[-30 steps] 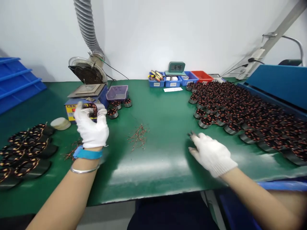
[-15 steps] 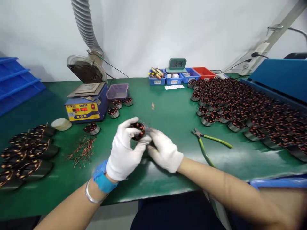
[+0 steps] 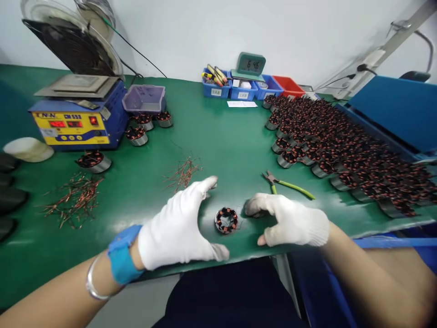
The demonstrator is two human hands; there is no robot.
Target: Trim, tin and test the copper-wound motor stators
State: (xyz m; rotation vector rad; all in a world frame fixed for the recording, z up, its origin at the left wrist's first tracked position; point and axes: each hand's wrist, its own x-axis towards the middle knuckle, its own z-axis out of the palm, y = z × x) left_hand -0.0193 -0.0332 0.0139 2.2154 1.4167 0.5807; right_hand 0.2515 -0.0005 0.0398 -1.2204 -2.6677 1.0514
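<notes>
A small wound motor stator with copper coils lies flat on the green mat near the front edge. My left hand, in a white glove, is spread open just left of it, thumb and forefinger apart around it without touching. My right hand, also gloved, rests on the mat just right of the stator, fingers loosely curled and holding nothing I can see. Green-handled cutters lie on the mat just beyond my right hand.
A large field of stators covers the right side. A blue solder pot with a fume hood stands at far left, a few stators and a purple tray beside it. Copper wire clippings lie left; small bins at back.
Both hands held the stator up half a second ago; now it lies on the mat and both hands have let go. The view has dipped and shifted closer.
</notes>
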